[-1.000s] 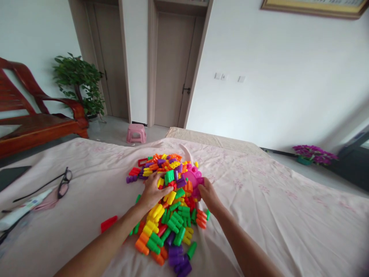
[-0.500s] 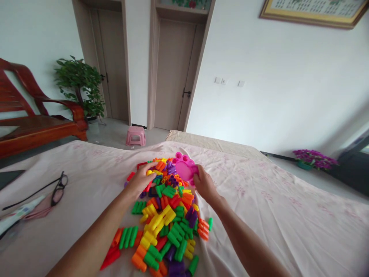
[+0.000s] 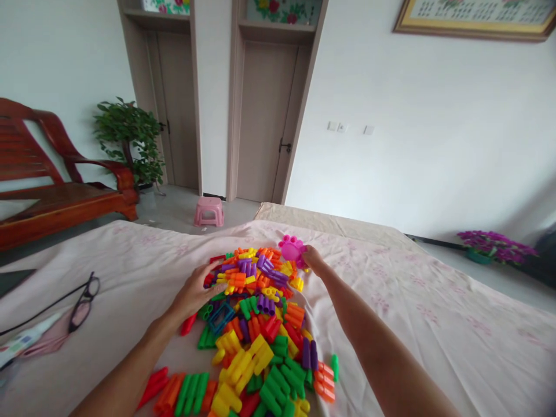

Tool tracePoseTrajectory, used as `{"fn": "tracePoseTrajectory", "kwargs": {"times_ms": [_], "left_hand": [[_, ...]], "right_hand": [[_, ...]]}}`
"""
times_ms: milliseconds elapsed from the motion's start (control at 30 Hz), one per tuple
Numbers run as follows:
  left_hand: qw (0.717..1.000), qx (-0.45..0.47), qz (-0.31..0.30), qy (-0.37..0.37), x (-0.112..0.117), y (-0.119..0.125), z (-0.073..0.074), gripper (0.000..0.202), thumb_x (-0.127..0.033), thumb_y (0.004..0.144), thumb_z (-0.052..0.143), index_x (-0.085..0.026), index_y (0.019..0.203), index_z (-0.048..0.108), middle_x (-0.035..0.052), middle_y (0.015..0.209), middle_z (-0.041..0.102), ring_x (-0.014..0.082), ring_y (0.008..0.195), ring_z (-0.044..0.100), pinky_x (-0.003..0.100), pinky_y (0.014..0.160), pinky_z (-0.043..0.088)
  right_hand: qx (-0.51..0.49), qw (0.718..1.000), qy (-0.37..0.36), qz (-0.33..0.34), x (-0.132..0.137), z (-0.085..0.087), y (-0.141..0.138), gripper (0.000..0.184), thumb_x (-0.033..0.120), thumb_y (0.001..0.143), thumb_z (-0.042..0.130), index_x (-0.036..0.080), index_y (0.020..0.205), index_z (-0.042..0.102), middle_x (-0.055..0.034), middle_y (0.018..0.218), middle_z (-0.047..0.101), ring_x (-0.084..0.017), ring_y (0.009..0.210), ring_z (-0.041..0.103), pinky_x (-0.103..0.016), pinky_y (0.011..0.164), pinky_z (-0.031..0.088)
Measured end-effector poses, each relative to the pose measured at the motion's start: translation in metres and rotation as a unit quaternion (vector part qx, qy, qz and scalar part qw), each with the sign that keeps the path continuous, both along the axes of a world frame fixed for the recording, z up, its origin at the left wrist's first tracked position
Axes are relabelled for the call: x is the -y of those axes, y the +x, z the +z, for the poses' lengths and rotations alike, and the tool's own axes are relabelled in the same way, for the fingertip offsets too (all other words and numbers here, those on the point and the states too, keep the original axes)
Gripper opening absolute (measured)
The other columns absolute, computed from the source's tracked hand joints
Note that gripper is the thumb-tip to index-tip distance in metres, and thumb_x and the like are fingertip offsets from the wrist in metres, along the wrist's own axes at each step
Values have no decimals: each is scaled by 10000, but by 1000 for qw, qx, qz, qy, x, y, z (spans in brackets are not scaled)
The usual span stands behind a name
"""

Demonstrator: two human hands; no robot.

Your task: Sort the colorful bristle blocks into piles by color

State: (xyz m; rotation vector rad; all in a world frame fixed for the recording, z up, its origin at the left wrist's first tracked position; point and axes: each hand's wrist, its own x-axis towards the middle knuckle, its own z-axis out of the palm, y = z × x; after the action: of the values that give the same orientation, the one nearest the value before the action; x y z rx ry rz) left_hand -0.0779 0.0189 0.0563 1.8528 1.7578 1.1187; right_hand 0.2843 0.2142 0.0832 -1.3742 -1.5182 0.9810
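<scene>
A long heap of colourful plastic building blocks (image 3: 243, 365) runs down the pale cloth. My left hand (image 3: 200, 286) rests at the heap's far left side, thumb and fingers apart around purple, orange and yellow blocks. Its fingertips are partly hidden among them, and it does not appear to grip any. Beyond the heap's right edge, my right hand (image 3: 313, 260) pinches a bright pink paw-shaped plastic piece (image 3: 292, 249) by its near side. A blue square frame piece (image 3: 220, 317) lies just below my left hand.
Glasses (image 3: 84, 301) and a white tube (image 3: 30, 339) lie on the cloth at left. Past the cloth stand a pink stool (image 3: 209, 212), a wooden bench (image 3: 65, 200) and a potted plant (image 3: 130, 136). Purple flowers (image 3: 495, 243) are at right.
My right hand has moved the pink paw-shaped piece slightly right and away from the heap. My left hand has opened wider beside the blocks. The camera view has tilted up a little.
</scene>
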Motion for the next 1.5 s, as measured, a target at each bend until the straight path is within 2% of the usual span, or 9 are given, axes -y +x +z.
{"fn": "tracePoseTrajectory", "kwargs": {"times_ms": [233, 467, 633, 833, 967, 1100, 1233, 1367, 1500], "left_hand": [[998, 20, -53, 38, 0, 15, 10, 779, -566, 760, 699, -205, 1419, 496, 132, 1474, 476, 303, 1388, 430, 451, 1170, 338], [995, 29, -95, 22, -10, 38, 15, 864, -579, 639, 803, -206, 1371, 537, 153, 1433, 460, 351, 1378, 407, 508, 1165, 321], [992, 64, -106, 38, -11, 57, 26, 749, -554, 622, 821, -212, 1255, 614, 144, 1381, 478, 354, 1353, 421, 529, 1148, 331], [986, 125, -104, 36, -5, 78, 48, 724, -526, 627, 831, -182, 1222, 605, 154, 1408, 468, 324, 1385, 397, 482, 1182, 289], [974, 182, -129, 22, 7, 77, 63, 632, -570, 738, 734, -191, 1224, 596, 141, 1433, 484, 320, 1382, 420, 487, 1164, 322], [960, 220, -171, -2, 28, 62, 71, 560, -582, 848, 609, -206, 1263, 590, 130, 1449, 503, 303, 1356, 473, 445, 1116, 406], [980, 122, -159, 20, 67, 31, 53, 706, -611, 789, 665, -264, 1387, 522, 118, 1524, 446, 335, 1413, 409, 469, 1148, 378], [993, -62, -86, 52, 122, -4, 9, 921, -667, 701, 711, -306, 1490, 402, 119, 1569, 383, 371, 1427, 382, 516, 1146, 372], [977, -197, -35, 70, 173, -6, -36, 1250, -740, 535, 765, -281, 1568, 232, 169, 1588, 331, 412, 1389, 421, 512, 1055, 466]], "right_hand": [[36, 986, -107, 124, 19, -1, -2, 93, 99, 606, 513, 159, 636, 578, 27, 441, 567, -84, 339, 455, -164, 353, 283], [23, 977, -112, 183, 70, 1, -12, 105, 173, 666, 540, 174, 751, 601, 53, 504, 562, -86, 412, 480, -181, 426, 343], [-1, 978, -52, 202, 103, 13, -23, 100, 221, 690, 578, 184, 782, 589, 26, 647, 616, -138, 598, 570, -223, 546, 414], [175, 974, 101, 102, 133, 45, -26, 77, 162, 744, 465, 196, 791, 516, 5, 734, 597, -143, 680, 520, -237, 586, 355], [254, 946, 177, 93, 161, 70, -31, 113, 140, 786, 430, 207, 852, 494, -2, 709, 588, -148, 649, 518, -248, 587, 341], [209, 958, 168, 105, 172, 78, -25, 183, 131, 811, 401, 211, 933, 511, 15, 663, 611, -129, 582, 554, -218, 542, 369], [147, 986, 76, 24, 152, 59, 9, 226, 118, 765, 420, 202, 949, 519, 37, 581, 607, -116, 462, 558, -192, 452, 384], [89, 993, -33, -74, 139, 27, 57, 234, 99, 684, 455, 185, 894, 514, 23, 497, 596, -140, 418, 566, -191, 395, 385], [50, 993, -79, -70, 152, 4, 84, 199, 134, 639, 448, 170, 816, 531, -25, 532, 634, -155, 464, 605, -209, 413, 436]]}}
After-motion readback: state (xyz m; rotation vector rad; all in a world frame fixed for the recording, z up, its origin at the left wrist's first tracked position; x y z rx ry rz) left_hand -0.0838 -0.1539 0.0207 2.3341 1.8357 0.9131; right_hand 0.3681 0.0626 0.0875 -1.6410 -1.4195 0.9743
